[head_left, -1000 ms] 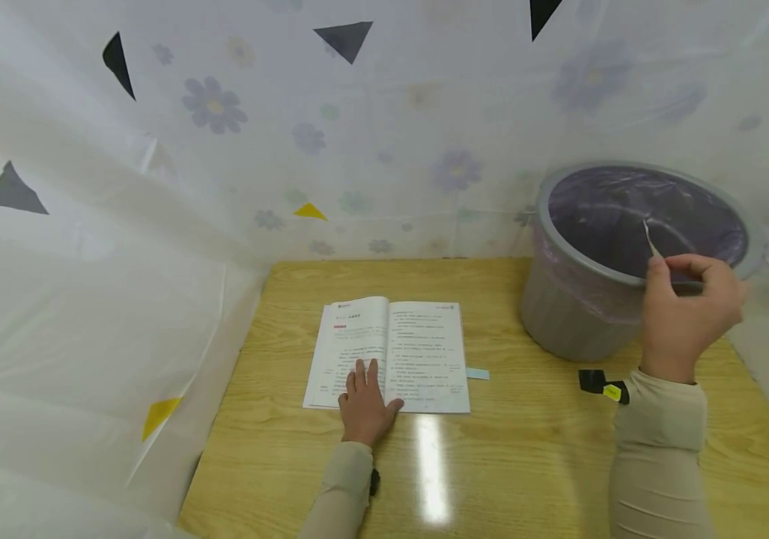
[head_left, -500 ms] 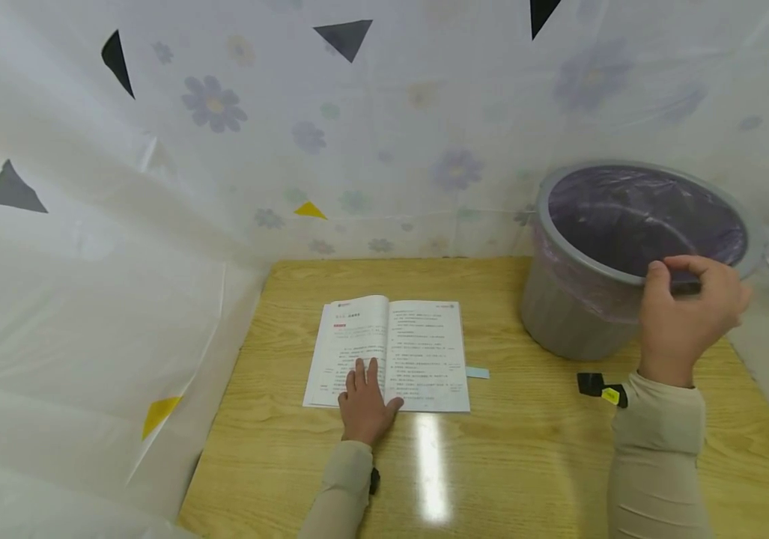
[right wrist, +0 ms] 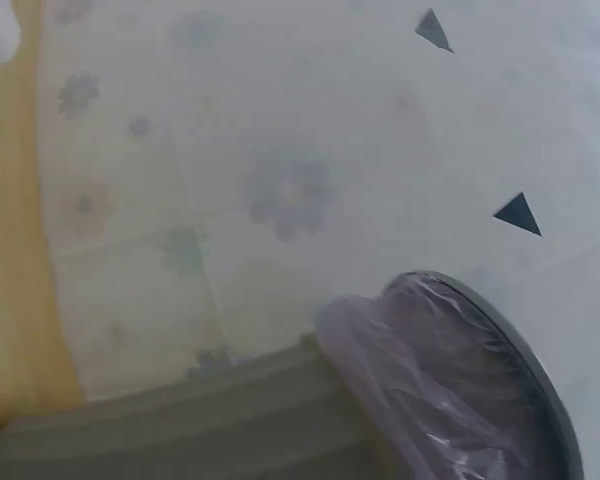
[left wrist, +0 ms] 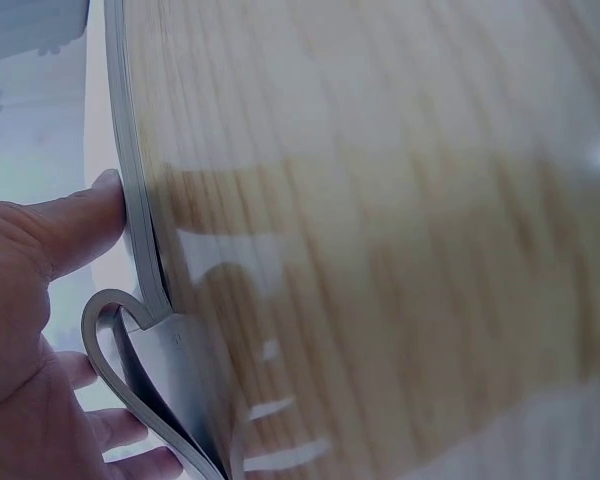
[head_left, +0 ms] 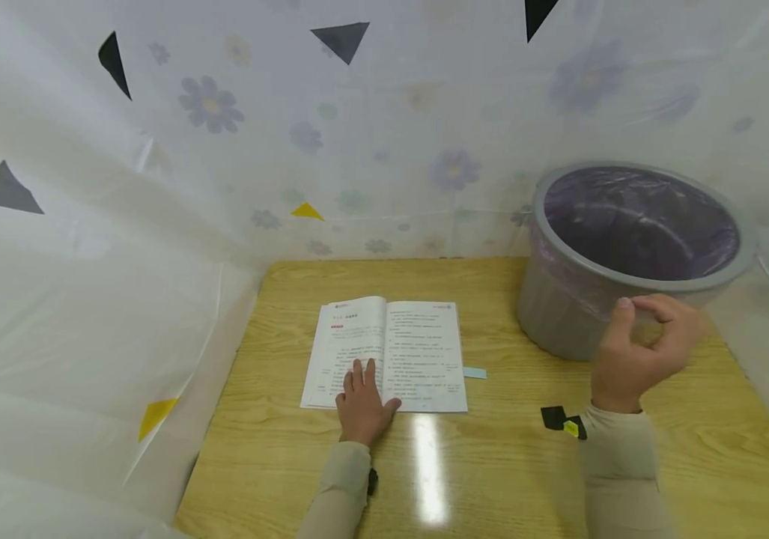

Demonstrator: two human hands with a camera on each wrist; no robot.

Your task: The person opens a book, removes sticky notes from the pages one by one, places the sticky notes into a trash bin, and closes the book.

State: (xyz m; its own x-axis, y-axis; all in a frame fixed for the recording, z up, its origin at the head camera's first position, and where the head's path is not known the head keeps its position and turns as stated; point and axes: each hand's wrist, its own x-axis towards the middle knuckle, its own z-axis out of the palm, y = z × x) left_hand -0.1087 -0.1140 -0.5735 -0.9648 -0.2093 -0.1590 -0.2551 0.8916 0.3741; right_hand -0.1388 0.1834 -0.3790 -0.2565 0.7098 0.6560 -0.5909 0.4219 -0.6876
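Note:
An open book [head_left: 424, 352] with printed pages lies on the wooden table. My left hand [head_left: 362, 408] rests flat across its lower middle, fingers spread. In the left wrist view, the left hand [left wrist: 30, 300] lies against the pages, beside the book's curled lower edge [left wrist: 130, 340]. My right hand [head_left: 647, 344] hovers in front of the grey trash bin [head_left: 559, 314], thumb and index finger brought together, with nothing visible between them. The bin has a purple plastic liner [head_left: 640, 217]; the right wrist view shows the bin's liner [right wrist: 430, 400] and its ribbed side.
A light blue strip [head_left: 475, 373] sticks out at the book's right edge. Flower-patterned plastic sheeting [head_left: 384, 135] closes off the back and sides of the table [head_left: 492, 464]. Dark and yellow triangles [head_left: 158, 415] are stuck on the sheeting.
A thin pale strip pinched by my right hand over the bin is gone from its fingers. That hand has since moved left and toward me. The left hand has stayed on the book.

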